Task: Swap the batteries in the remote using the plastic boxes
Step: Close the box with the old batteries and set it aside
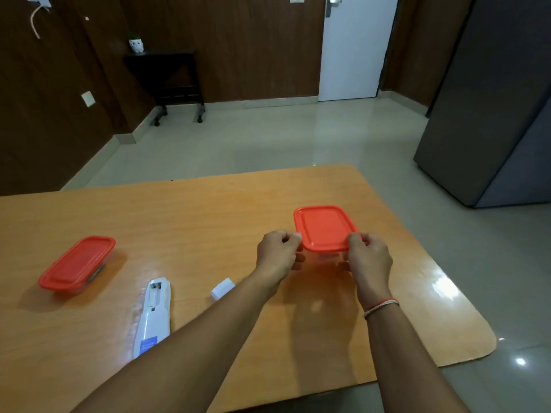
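Note:
A clear plastic box with a red lid (pixel 325 228) sits on the right half of the wooden table (pixel 208 210). My left hand (pixel 278 253) grips its near left corner and my right hand (pixel 368 257) grips its near right corner, thumbs on the lid's edge. A second red-lidded box (pixel 77 263) rests closed at the far left. The white remote (pixel 153 314) lies face down between them with its battery bay open and no batteries visible in it. Its small white cover (pixel 222 289) lies apart, just left of my left forearm.
The table's right edge and rounded corner (pixel 477 332) are close to the held box. Beyond the table lie a tiled floor, a dark side table (pixel 170 81) against the wood wall, a white door (pixel 354 49) and a grey cabinet (pixel 492 108).

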